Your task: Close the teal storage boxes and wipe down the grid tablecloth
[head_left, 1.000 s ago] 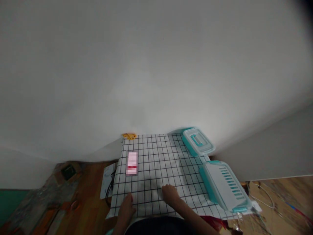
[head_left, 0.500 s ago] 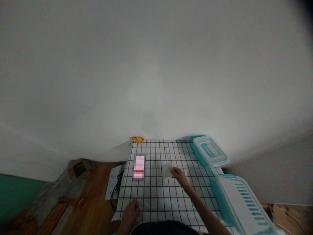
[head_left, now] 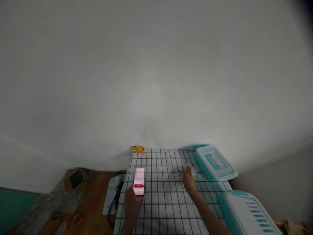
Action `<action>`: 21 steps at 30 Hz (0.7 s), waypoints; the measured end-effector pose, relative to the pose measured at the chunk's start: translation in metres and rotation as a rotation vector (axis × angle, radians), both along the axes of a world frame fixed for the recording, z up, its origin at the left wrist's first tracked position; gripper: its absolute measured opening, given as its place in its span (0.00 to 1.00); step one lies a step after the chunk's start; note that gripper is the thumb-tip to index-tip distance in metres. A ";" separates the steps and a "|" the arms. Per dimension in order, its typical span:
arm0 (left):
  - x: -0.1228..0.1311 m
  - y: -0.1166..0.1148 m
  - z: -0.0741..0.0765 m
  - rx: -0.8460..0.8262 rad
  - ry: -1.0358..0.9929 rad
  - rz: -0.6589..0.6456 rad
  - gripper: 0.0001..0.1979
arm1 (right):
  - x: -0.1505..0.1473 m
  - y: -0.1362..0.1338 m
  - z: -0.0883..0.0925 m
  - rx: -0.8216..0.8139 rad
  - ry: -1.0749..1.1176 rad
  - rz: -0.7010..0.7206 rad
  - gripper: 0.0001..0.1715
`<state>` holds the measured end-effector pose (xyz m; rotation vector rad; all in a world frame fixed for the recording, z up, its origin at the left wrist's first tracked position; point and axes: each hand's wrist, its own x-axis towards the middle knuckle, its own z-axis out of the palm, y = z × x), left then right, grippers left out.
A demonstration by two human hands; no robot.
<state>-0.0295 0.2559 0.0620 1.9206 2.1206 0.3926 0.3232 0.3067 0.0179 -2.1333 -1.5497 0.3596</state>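
Observation:
On the checked tablecloth lies a flat pink rectangle (head_left: 139,189) with a red bar and a dark lower edge; it looks like a phone with a lit screen, its upper part blurred out. My left hand (head_left: 132,199) is at its near end, fingers along the left side and thumb apart near the lower right corner. Whether it grips the phone is hard to see. Farther right, my right hand (head_left: 188,181) is closed on a thin white tissue (head_left: 192,170), held low over or against the cloth. Part of the tissue is hidden behind the fingers.
Two teal boxes with pale lids, a far box (head_left: 216,163) and a nearer box (head_left: 251,212), line the right side. A yellow item (head_left: 138,149) sits at the back left corner by the wall. Black cables (head_left: 114,204) hang beside the table's left edge.
My right hand has moved right with the tissue, toward the far box. My left hand has come forward from the near edge to the phone, its fingers opening. The view has tilted up slightly.

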 end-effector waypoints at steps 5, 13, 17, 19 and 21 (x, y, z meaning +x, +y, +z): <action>0.029 0.008 0.004 -0.085 0.072 0.172 0.41 | -0.044 -0.014 -0.019 0.018 -0.056 0.128 0.43; 0.036 0.023 0.032 -0.163 0.081 0.206 0.35 | -0.100 -0.086 -0.018 0.054 -0.073 0.467 0.58; 0.033 0.032 0.038 -0.245 0.029 0.254 0.39 | -0.068 -0.100 -0.008 0.079 -0.070 0.492 0.54; 0.031 0.033 0.040 -0.278 -0.019 0.267 0.39 | -0.038 -0.098 -0.007 0.095 -0.079 0.434 0.52; 0.029 0.033 0.041 -0.305 -0.088 0.269 0.35 | -0.010 -0.089 -0.009 0.112 -0.092 0.345 0.53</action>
